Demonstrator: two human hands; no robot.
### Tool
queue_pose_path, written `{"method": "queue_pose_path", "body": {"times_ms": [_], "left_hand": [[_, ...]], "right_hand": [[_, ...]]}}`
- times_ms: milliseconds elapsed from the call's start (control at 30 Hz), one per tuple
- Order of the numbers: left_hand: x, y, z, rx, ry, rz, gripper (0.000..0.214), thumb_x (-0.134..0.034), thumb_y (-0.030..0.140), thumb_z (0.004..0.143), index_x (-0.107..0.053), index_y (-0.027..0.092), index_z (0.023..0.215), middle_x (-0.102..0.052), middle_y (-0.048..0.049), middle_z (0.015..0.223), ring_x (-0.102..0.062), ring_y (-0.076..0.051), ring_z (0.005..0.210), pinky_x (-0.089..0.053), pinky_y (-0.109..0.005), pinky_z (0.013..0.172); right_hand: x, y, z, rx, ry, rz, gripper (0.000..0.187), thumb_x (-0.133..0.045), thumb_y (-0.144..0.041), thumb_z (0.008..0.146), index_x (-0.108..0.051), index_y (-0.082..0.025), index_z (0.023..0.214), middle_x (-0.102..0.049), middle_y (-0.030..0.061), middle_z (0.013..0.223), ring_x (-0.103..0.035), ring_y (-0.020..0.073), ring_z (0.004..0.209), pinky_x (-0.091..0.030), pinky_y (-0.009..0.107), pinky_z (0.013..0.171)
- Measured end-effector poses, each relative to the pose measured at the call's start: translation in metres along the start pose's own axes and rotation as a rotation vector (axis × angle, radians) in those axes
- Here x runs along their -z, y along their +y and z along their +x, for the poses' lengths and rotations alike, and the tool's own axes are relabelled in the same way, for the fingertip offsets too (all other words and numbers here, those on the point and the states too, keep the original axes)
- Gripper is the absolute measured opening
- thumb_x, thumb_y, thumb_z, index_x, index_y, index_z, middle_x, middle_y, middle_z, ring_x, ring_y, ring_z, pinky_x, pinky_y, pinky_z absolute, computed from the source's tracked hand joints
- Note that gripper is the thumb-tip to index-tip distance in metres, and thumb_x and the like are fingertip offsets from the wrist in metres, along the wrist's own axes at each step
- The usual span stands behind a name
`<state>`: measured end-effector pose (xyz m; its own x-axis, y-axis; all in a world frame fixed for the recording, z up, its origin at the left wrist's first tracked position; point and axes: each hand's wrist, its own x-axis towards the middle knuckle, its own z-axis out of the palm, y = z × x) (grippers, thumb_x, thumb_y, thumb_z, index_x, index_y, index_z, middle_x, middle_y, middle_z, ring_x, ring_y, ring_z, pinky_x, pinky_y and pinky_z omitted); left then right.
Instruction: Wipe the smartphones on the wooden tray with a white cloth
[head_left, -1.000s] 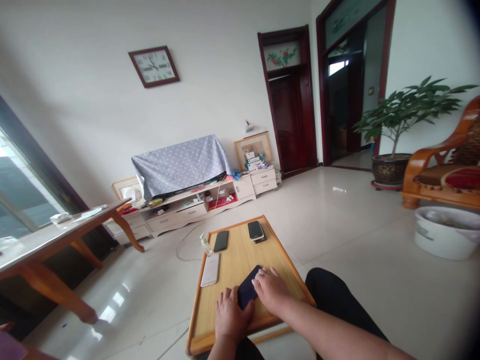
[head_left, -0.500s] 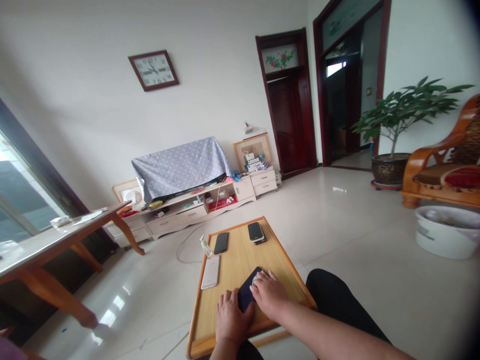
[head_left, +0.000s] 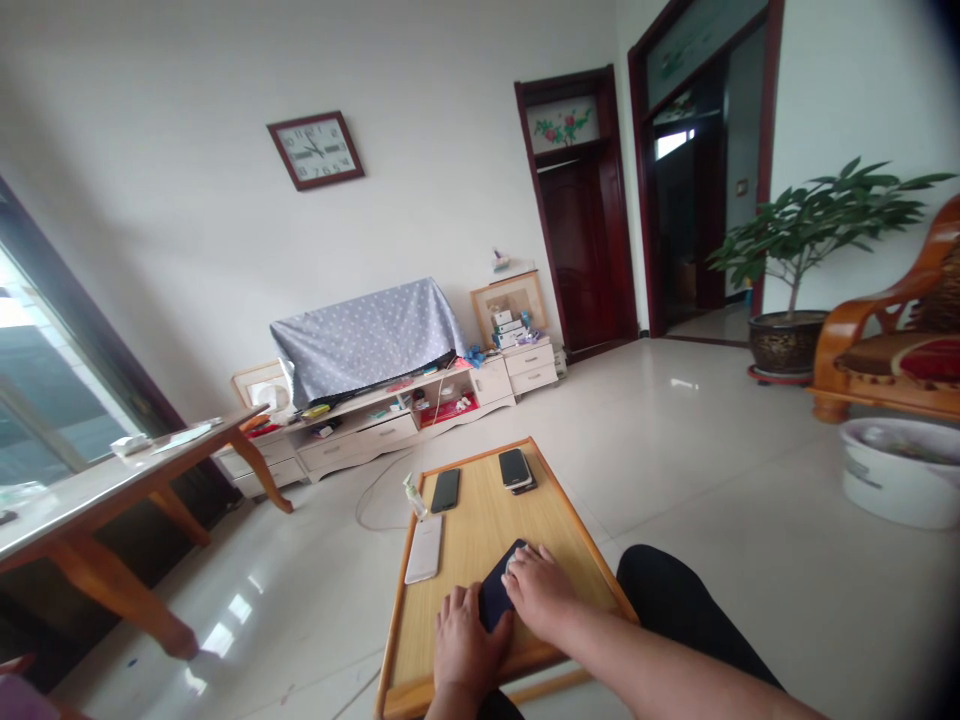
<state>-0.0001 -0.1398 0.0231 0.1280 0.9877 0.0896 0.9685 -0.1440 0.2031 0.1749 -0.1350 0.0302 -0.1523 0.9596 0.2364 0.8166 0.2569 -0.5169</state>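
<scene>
A dark blue phone [head_left: 495, 596] lies at a slant near the front of a small wooden table [head_left: 469, 530]. My left hand [head_left: 466, 635] grips its left end, thumb along the near edge. My right hand [head_left: 541, 592] presses on the phone's right part, fingers bent over a small whitish wad [head_left: 512, 565], perhaps tissue or cloth; most of it is hidden. Left of the hands lies a pale pink phone [head_left: 424, 550]. Beyond it are a pump bottle [head_left: 415, 498] and a black phone [head_left: 445, 490]. At the far right, another dark phone [head_left: 514, 467] rests on a stack.
My dark-clothed knee [head_left: 660, 590] is beside the table's right edge. A longer table [head_left: 150, 460] stands at left. By the far wall is a low white cabinet [head_left: 360, 445]. A white tub [head_left: 892, 480], a potted plant [head_left: 787, 345] and a wooden chair [head_left: 832, 345] are at right.
The view has shifted slightly, so everything sits a little lower and further right. Both hands keep nearly the same places on the dark blue phone.
</scene>
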Motion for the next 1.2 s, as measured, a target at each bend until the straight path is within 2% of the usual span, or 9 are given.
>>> {"method": "queue_pose_path", "body": {"times_ms": [167,233,300,400,533,700,867,1033,1200], "left_hand": [[0.0,-0.001,0.0,0.0,-0.028,0.019,0.051,-0.049,0.033,0.086,-0.051,0.026,0.137,-0.059,-0.0068,0.129,-0.05,-0.024,0.12,-0.036,-0.034,0.1],[0.002,0.0,0.0,0.003,-0.04,0.021,0.051,-0.049,0.037,0.088,-0.051,0.026,0.137,-0.059,-0.0071,0.13,-0.05,-0.024,0.121,-0.036,-0.034,0.101],[0.003,0.001,0.0,0.006,-0.038,0.012,0.053,-0.05,0.049,0.088,-0.052,0.026,0.136,-0.059,-0.0079,0.128,-0.05,-0.025,0.12,-0.036,-0.035,0.102],[0.003,0.001,0.0,0.005,-0.014,0.007,0.06,-0.055,0.057,0.084,-0.053,0.025,0.134,-0.06,-0.0082,0.127,-0.05,-0.027,0.121,-0.035,-0.037,0.103],[0.0,-0.001,0.0,-0.001,-0.005,-0.001,0.058,-0.054,0.057,0.084,-0.055,0.025,0.133,-0.06,-0.0083,0.126,-0.051,-0.027,0.119,-0.036,-0.036,0.1],[-0.002,-0.003,0.0,-0.001,-0.014,-0.001,0.047,-0.047,0.038,0.089,-0.053,0.028,0.134,-0.06,-0.0064,0.127,-0.05,-0.024,0.119,-0.035,-0.034,0.098],[0.0,-0.002,-0.001,-0.007,-0.007,0.01,0.055,-0.05,0.057,0.087,-0.054,0.026,0.133,-0.06,-0.0079,0.126,-0.05,-0.026,0.117,-0.035,-0.035,0.099],[0.0,-0.002,-0.001,-0.004,0.002,0.011,0.06,-0.053,0.059,0.084,-0.054,0.025,0.134,-0.059,-0.0073,0.126,-0.049,-0.026,0.118,-0.035,-0.035,0.1],[-0.001,-0.003,-0.001,-0.006,-0.018,0.0,0.045,-0.05,0.042,0.088,-0.054,0.031,0.132,-0.06,-0.0046,0.125,-0.05,-0.024,0.117,-0.035,-0.033,0.097]], "right_hand": [[-0.017,-0.022,-0.02,0.103,-0.084,0.028,0.042,-0.038,-0.038,0.101,-0.068,-0.022,0.125,-0.06,0.0112,0.142,-0.051,0.0255,0.134,-0.026,0.044,0.118],[-0.015,-0.02,-0.018,0.11,-0.089,0.029,0.042,-0.035,-0.036,0.101,-0.069,-0.024,0.123,-0.062,0.009,0.139,-0.053,0.0239,0.132,-0.025,0.044,0.118],[-0.007,-0.012,-0.008,0.084,-0.068,0.02,0.044,-0.03,-0.035,0.103,-0.071,-0.025,0.118,-0.064,0.0084,0.136,-0.054,0.0235,0.13,-0.023,0.046,0.118],[0.002,-0.001,0.01,0.015,-0.02,-0.005,0.049,-0.025,-0.035,0.104,-0.072,-0.023,0.113,-0.066,0.0118,0.132,-0.053,0.0256,0.13,-0.022,0.051,0.117],[-0.006,-0.008,0.012,-0.001,-0.018,-0.02,0.048,-0.028,-0.036,0.104,-0.072,-0.02,0.113,-0.065,0.0143,0.133,-0.052,0.0271,0.131,-0.022,0.051,0.117],[-0.02,-0.027,-0.007,0.103,-0.091,0.006,0.041,-0.035,-0.037,0.102,-0.068,-0.024,0.123,-0.064,0.0091,0.137,-0.054,0.0238,0.13,-0.026,0.043,0.116],[-0.006,-0.01,0.008,0.053,-0.052,-0.007,0.044,-0.029,-0.034,0.103,-0.072,-0.026,0.111,-0.067,0.0072,0.131,-0.055,0.0232,0.127,-0.022,0.047,0.117],[-0.005,-0.005,0.021,-0.041,-0.008,-0.032,0.045,-0.028,-0.031,0.103,-0.071,-0.02,0.111,-0.066,0.014,0.128,-0.052,0.0265,0.128,-0.025,0.047,0.115],[-0.02,-0.028,0.004,0.076,-0.099,-0.005,0.037,-0.043,-0.034,0.098,-0.069,-0.022,0.121,-0.064,0.0096,0.134,-0.053,0.0246,0.13,-0.03,0.038,0.113]]}}
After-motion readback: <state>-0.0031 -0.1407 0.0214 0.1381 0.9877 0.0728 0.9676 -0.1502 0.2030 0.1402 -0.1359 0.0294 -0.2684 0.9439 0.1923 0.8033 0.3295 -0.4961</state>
